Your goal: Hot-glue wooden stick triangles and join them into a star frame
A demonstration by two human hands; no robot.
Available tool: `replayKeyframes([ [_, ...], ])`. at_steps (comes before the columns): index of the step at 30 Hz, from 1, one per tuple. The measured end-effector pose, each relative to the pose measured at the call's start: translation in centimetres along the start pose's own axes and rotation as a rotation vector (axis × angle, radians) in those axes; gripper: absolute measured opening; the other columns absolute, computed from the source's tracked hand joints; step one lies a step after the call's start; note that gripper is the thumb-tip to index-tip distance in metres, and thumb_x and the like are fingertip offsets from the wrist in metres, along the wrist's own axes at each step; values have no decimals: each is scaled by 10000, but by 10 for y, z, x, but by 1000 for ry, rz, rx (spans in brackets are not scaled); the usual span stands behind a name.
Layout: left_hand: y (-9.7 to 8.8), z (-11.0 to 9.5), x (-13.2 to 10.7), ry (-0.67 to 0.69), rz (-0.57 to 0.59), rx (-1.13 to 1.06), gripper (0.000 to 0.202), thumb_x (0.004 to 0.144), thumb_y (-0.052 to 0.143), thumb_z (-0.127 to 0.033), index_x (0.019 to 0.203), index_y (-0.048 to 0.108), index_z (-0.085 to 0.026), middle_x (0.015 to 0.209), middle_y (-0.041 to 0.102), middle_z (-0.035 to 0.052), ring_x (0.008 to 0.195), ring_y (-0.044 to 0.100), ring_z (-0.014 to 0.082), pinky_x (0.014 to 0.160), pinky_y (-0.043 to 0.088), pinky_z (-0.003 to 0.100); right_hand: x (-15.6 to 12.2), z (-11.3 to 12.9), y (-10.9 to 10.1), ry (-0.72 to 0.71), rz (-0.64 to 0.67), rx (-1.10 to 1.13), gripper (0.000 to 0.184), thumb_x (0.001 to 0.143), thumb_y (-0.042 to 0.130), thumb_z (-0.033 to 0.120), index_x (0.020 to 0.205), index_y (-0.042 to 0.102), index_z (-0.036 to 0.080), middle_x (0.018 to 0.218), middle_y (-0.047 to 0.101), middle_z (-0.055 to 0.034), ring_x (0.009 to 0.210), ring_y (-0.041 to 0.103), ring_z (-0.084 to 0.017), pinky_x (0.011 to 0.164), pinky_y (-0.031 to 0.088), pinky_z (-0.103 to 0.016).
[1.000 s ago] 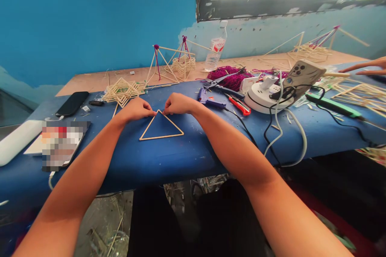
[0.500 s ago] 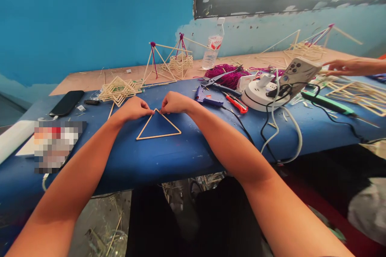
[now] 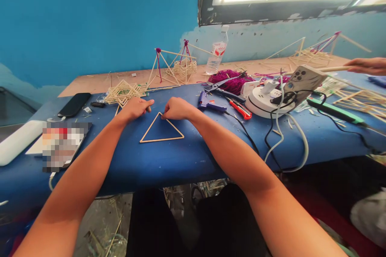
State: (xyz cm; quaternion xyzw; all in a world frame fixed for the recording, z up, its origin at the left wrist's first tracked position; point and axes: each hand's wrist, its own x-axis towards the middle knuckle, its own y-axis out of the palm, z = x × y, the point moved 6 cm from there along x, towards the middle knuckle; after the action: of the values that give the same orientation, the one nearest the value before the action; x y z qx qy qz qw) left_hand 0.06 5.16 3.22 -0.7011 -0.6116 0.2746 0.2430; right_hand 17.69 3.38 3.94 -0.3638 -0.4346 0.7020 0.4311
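Note:
On the blue tabletop lies a triangle of thin wooden sticks (image 3: 162, 139), its tip pointing away from me. My right hand (image 3: 178, 109) pinches the triangle just beside that tip, on the right-hand stick. My left hand (image 3: 135, 109) is off the frame, a little left of the tip, with fingers loosely apart and nothing in them. Just behind the left hand is a stack of stick frames (image 3: 125, 91). A blue glue gun (image 3: 208, 102) rests to the right of my right hand.
Stick structures tied with purple yarn (image 3: 158, 51) stand at the back near a plastic bottle (image 3: 216, 57). Right of centre are pliers (image 3: 223, 84), a red cutter (image 3: 240, 110) and a corded white power strip (image 3: 265, 102). Another person's hand (image 3: 366, 65) holds a stick at far right.
My left hand has let go of the triangle's tip and drawn slightly left. My right hand stays at the tip. The other person's hand has moved right. The view has shifted a little.

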Motion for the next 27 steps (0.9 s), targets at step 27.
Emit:
replayKeyframes([
  [27,4,-5,-16,32,334,-57,346,672,876,-516,731,864,-175,834,837,134,697,640,164,633,431,268,0,-7,-10,32,-167,230,173,775,771,334,740,778,165,619,596,17,670,559,-141,634,377,-287],
])
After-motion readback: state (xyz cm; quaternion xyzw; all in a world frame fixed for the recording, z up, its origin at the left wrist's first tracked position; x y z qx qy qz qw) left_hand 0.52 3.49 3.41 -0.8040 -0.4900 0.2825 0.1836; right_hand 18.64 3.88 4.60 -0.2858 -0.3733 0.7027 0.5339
